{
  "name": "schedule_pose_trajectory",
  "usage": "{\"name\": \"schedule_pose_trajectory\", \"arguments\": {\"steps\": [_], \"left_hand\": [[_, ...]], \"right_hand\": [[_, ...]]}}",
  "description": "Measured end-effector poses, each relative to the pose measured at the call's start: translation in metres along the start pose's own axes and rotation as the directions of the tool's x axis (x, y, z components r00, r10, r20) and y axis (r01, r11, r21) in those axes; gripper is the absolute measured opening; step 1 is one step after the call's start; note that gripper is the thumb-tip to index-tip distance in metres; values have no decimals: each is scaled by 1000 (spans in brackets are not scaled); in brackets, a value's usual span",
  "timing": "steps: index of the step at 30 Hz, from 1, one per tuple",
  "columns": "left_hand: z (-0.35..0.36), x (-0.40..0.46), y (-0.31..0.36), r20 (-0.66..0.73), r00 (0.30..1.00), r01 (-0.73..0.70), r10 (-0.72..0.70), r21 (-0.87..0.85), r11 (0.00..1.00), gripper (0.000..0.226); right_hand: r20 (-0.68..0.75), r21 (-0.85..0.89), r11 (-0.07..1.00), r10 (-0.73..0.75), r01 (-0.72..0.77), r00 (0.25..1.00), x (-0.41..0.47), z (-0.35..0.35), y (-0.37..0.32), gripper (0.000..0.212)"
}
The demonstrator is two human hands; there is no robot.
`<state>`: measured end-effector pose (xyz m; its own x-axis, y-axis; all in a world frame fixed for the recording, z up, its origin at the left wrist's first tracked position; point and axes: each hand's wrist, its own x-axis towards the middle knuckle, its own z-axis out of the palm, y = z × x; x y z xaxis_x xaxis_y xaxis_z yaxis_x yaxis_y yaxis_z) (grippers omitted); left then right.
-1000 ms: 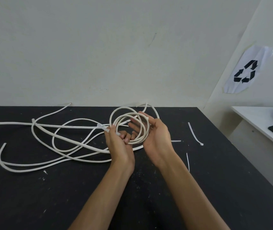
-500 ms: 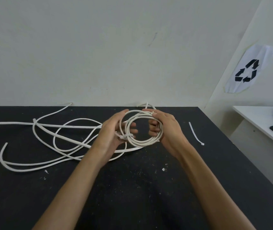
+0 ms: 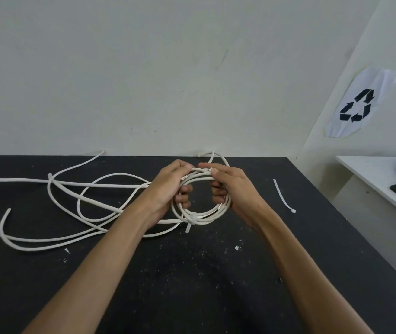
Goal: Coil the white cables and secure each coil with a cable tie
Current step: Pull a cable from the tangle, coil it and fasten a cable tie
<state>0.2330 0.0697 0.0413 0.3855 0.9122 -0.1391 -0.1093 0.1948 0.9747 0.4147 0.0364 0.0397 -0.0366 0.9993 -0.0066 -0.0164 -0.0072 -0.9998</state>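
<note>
Coil (image 3: 201,206) at frame centre, tie (image 3: 193,219) on; my left hand (image 3: 168,189), right hand (image 3: 233,189) grip it; loose cables (image 3: 76,189) left uncoiled.

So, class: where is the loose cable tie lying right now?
In the head view the loose cable tie lies flat on the black table, right of the right hand and toward the table's right edge, apart from the coil.
</note>
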Motion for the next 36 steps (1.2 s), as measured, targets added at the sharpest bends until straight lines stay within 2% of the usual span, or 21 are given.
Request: {"name": "schedule_pose_trajectory", "arguments": {"steps": [7, 13, 17, 21, 24, 27, 29, 32, 36], "left_hand": [[-3, -3, 3, 31, 998, -54, 51, 104, 993, 21], [-5, 1, 0, -71, 991, -100, 113, 162, 982, 15], [-1, 5, -5, -145, 982, -112, 122, 77, 991, 13], [3, 6, -10, -255, 957, -155, 140, -39, 987, 13], [0, 6, -11, -274, 951, -176, 142, -106, 979, 13], [-6, 5, -12, -292, 947, -184, 136, -146, 972, 14], [-9, 5, -14, -303, 944, -174, 130, -123, 977, 14], [-9, 3, -18, -341, 930, -157, 135, -37, 987, 11], [0, 1, -19, -395, 890, -166, 228, 185, 969, 11]], "right_hand": [[-17, 1, 999, -48, 48, 999, -1, 0, 5, 33], [-5, 300, 952, 66, -62, 998, -1, 3, 1, 42], [-45, 429, 903, 35, -12, 998, 1, 1, 2, 39], [-75, 453, 891, 24, 13, 997, 2, 1, 9, 28], [-80, 482, 876, 77, -29, 994, -2, 2, 11, 22], [-180, 346, 935, 141, -72, 973, -5, 2, 11, 16], [-311, 267, 963, 114, -28, 943, -4, -2, 11, 12], [-454, 204, 974, 6, 98, 891, -4, -3, 6, 6], [-449, -88, 977, -212, 194, 868, -8, 7, 1, 3]]}}
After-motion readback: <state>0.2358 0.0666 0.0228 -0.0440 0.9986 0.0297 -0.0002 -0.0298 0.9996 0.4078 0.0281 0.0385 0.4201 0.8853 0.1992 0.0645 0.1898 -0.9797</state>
